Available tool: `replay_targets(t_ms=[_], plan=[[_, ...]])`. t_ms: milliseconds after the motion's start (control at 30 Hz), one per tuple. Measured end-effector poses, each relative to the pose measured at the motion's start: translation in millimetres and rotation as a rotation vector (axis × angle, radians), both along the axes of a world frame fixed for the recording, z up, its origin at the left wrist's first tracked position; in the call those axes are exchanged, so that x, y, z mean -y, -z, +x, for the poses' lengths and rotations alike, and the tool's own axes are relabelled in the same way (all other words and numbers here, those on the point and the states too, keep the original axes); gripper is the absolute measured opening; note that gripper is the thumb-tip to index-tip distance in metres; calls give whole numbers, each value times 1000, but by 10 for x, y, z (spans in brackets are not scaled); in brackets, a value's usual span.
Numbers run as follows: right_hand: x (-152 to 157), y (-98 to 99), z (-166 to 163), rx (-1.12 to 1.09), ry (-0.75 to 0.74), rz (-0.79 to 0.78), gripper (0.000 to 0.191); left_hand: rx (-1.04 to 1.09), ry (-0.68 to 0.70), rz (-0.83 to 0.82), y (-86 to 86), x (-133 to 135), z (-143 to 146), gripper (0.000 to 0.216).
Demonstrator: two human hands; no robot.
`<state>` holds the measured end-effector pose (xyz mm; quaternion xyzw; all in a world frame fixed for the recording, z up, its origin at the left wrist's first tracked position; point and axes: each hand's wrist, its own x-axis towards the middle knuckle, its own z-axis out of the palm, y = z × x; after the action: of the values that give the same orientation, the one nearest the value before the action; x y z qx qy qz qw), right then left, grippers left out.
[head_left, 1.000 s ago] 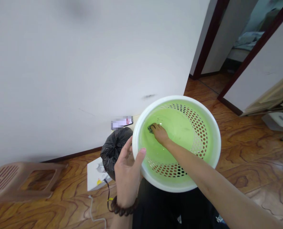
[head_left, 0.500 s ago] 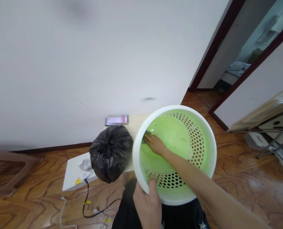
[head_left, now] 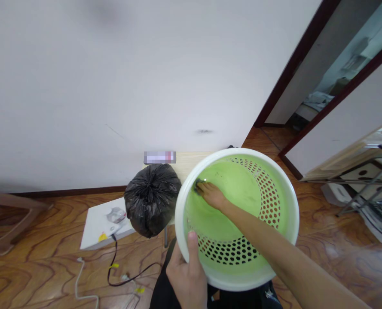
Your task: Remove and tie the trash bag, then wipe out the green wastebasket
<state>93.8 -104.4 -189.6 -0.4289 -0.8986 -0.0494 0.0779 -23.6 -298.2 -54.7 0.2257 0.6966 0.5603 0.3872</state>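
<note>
Gripping the near rim of the green strainer basket (head_left: 276, 201), the left hand (head_left: 186, 274) curls its fingers beneath and hooks its thumb over the edge. The right hand (head_left: 212, 194) reaches across inside, fingers pressed together on a small dark pad (head_left: 197, 185), probably a scrubber, against the far-left inner wall. A black bag (head_left: 152, 198) sits just beside the basket.
</note>
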Motion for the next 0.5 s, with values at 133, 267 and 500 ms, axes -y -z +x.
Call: replay_targets(t_ms=[133,267,500], plan=[[-33,-78,62,8,354,70,44,-30,6,3,-55,64,-3,45],[210,-31,-33,75,47,-12,37,-16,60,31,-142,100,73,44],[220,-74,63,22,327,30,40,-31,2,-21,-112,219,120,44]])
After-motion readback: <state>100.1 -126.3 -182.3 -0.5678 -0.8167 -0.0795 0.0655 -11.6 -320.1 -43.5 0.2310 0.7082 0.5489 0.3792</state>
